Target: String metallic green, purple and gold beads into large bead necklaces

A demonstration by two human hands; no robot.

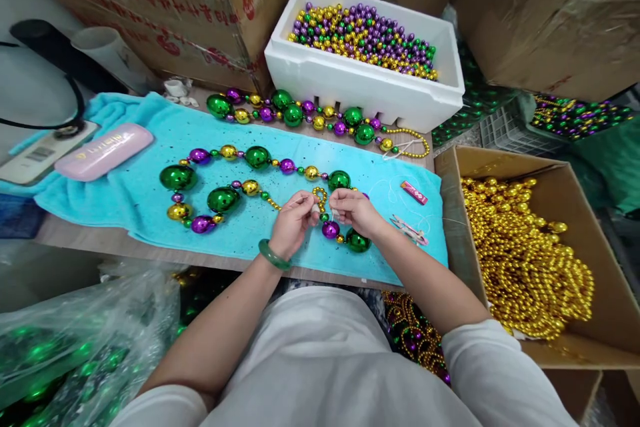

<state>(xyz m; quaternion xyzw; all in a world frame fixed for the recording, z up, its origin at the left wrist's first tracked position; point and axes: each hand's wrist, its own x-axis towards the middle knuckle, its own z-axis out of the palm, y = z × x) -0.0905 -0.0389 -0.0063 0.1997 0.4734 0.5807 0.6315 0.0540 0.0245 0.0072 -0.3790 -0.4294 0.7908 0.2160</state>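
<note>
A bead garland of large green, purple and gold balls (257,157) lies in a loop on the turquoise towel (240,137). Its two ends meet between my hands. My left hand (291,225), with a green bangle at the wrist, is closed in a pinch on a small gold bead strand (320,195), which curls up in a little loop. Just to the right, my right hand (357,210) pinches a thin white thread (333,213) close to that strand. Fingers partly hide where thread and beads meet. A purple ball (331,229) rests just below my fingertips.
Thread snips (410,230) and a small red packet (413,193) lie right of my hands. Another garland (293,115) stretches before a white foam box (360,90) of beads. A carton (530,160) of gold beads stands right; a pink case (104,152) lies left.
</note>
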